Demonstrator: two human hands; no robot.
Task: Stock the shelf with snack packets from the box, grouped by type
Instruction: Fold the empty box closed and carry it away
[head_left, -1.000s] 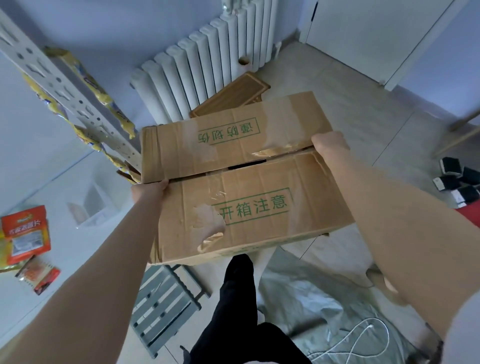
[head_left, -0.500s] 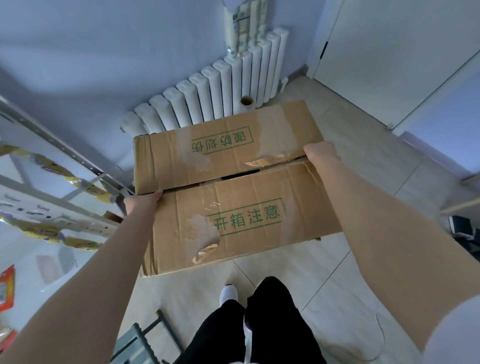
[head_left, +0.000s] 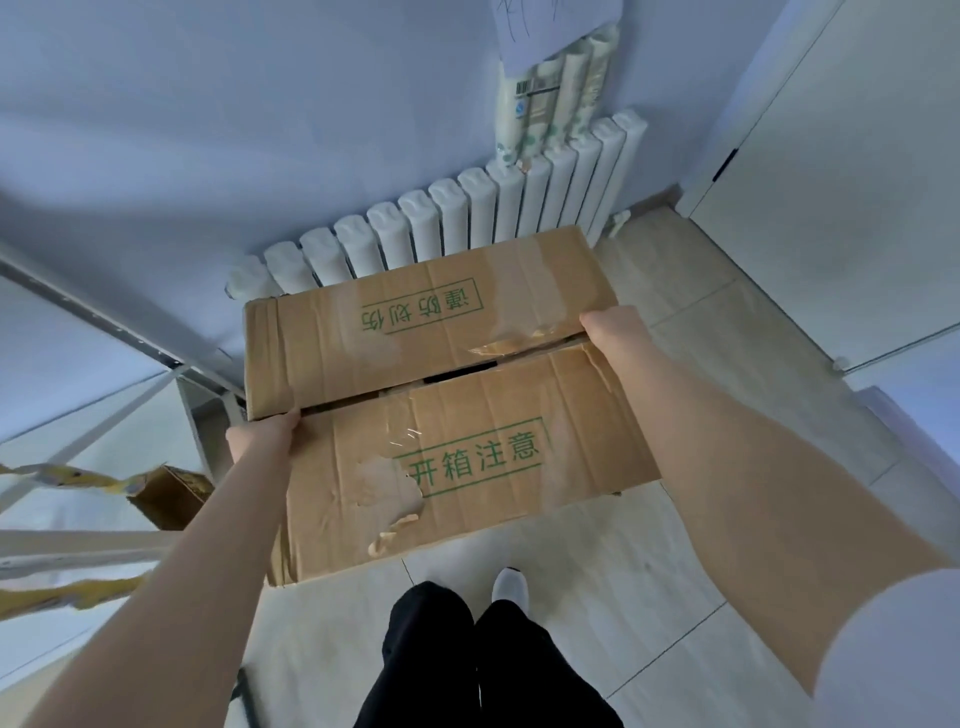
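A brown cardboard box (head_left: 467, 415) with green printed characters is held out in front of me above the floor, its two top flaps nearly closed with a dark gap between them. My left hand (head_left: 262, 434) grips its left edge at the flap seam. At the right edge my right hand (head_left: 615, 332) grips the same seam. Whatever is inside the box is hidden. The white metal shelf (head_left: 104, 332) stands at the left, with yellow snack packets (head_left: 72, 475) hanging along its edge.
A white radiator (head_left: 457, 218) stands against the wall behind the box, with a pack of paper rolls (head_left: 556, 98) on top. A small brown carton (head_left: 171, 496) sits by the shelf. A white door (head_left: 831, 182) is at right. My legs and a white shoe (head_left: 509, 587) are below.
Both hands have kept hold of the box while I moved toward the radiator. The view has tilted up, so the grey step stool, the sheet and the red packets have left the frame.
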